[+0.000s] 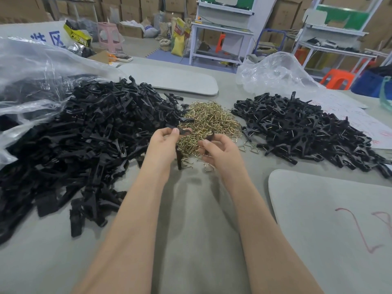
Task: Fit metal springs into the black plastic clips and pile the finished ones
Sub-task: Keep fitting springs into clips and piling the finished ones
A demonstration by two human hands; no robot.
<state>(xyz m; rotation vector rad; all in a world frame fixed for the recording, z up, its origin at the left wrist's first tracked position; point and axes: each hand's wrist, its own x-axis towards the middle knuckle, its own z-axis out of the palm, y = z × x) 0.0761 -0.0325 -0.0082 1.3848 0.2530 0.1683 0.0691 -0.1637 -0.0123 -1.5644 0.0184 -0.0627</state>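
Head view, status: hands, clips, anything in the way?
Left hand pinches a black clip piece. Right hand grips a second piece. Spring pile just beyond the hands, finished pile to the right. Nothing blocking.

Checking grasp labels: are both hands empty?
No, the left hand pinches one black clip piece and the right hand grips a second clip piece.

Left hand [164,143] pinches clip piece [182,131]; right hand [220,150], second piece [210,135].

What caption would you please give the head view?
Left hand and right hand each hold a clip piece by the springs.
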